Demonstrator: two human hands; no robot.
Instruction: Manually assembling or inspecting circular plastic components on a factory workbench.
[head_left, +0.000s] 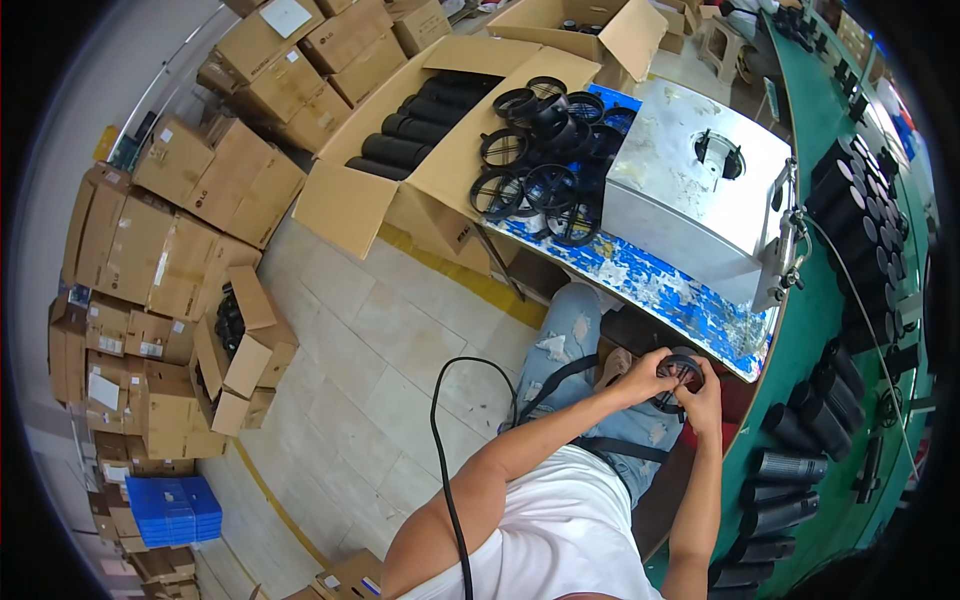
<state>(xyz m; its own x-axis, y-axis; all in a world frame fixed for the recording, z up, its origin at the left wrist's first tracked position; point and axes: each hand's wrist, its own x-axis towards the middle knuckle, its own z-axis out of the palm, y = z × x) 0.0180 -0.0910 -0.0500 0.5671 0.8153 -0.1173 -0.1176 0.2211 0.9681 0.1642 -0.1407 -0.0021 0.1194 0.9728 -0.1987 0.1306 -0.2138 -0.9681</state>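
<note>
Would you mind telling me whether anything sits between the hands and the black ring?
Nothing visible does: the left hand and the right hand both grip the black ring directly, just below the blue table's edge.

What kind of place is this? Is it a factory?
Probably a small factory or assembly workshop. Stacks of cardboard boxes line the floor, a pile of black ring parts sits beside a metal machine box, and both hands hold one black ring.

Black ring part [680, 372]: round, spoked inner frame, plastic-looking. Held between both hands, left hand [640, 378] gripping its left rim, right hand [704, 400] below and at its right. Face tilted upward. Lower part hidden behind fingers.
</note>
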